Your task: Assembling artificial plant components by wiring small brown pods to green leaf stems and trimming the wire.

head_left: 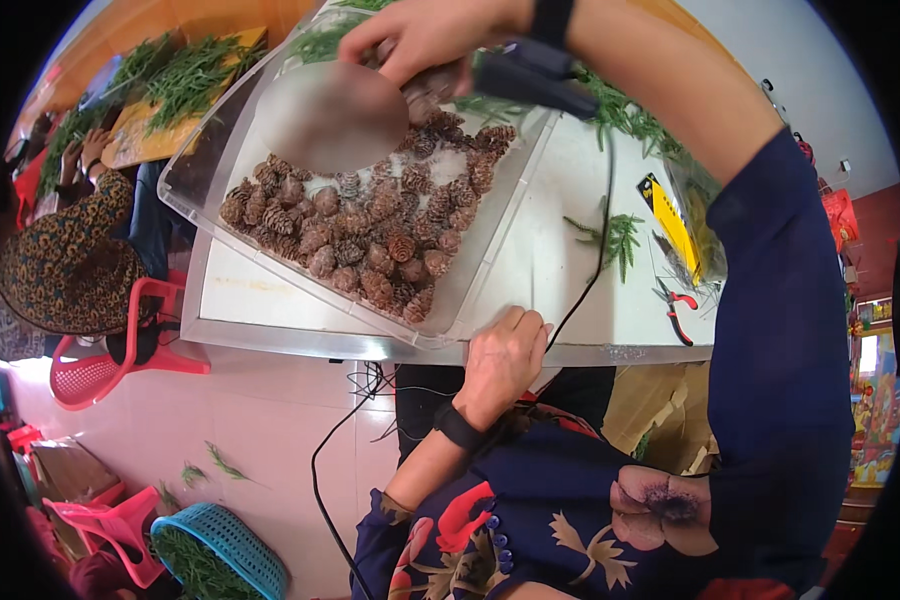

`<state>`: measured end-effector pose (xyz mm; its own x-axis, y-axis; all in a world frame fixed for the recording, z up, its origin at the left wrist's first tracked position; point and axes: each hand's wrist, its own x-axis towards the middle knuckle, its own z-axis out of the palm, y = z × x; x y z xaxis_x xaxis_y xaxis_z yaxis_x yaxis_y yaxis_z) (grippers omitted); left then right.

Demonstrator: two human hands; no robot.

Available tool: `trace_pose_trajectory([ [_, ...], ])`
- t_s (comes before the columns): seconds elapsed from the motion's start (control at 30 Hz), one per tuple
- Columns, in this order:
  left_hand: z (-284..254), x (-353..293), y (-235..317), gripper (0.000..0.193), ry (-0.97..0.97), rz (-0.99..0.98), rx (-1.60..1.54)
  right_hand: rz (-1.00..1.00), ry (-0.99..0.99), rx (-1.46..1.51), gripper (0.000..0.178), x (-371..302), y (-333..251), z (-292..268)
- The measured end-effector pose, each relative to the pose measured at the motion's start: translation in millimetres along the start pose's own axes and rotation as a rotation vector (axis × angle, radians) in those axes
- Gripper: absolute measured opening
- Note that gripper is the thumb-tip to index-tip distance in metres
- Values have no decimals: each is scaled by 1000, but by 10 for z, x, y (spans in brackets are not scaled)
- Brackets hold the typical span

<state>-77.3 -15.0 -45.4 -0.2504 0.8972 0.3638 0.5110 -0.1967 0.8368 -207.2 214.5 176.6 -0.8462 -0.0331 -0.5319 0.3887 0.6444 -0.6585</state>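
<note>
A clear plastic bin (510, 215) tilts across the white table, holding many brown pine cones (400, 247) and some white patches. My right hand (425, 40) reaches over its far side, fingers curled down around pine cones (428, 88); the fingertips are partly hidden. A blurred oval covers part of the bin beside this hand. At the table's front edge rests my left hand (505, 358), closed in a fist below the bin's near corner. A faint thin line stands just above the fist, and whatever the fingers hold is too small to make out.
Red-handled pliers (678, 315), a yellow packet (673, 228) and green sprigs (620, 240) lie right of the bin. A black cable (595, 275) crosses the table by my left hand. At left, a person (65, 250) sits near a pink chair (130, 345); a blue basket (220, 545) holds greenery.
</note>
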Motion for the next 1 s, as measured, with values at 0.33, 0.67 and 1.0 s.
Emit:
trace_pose_trajectory([
  [0.33, 38, 31, 62, 13, 37, 3, 4, 339, 576, 138, 25, -1531, 1386, -57],
  [0.67, 24, 7, 51, 16, 23, -16, 51, 492, 446, 393, 52, -1016, 2141, 657],
  [1.0, 38, -3, 56, 17, 13, 1, 45, 188, 853, 84, 66, -1388, 1582, -21],
])
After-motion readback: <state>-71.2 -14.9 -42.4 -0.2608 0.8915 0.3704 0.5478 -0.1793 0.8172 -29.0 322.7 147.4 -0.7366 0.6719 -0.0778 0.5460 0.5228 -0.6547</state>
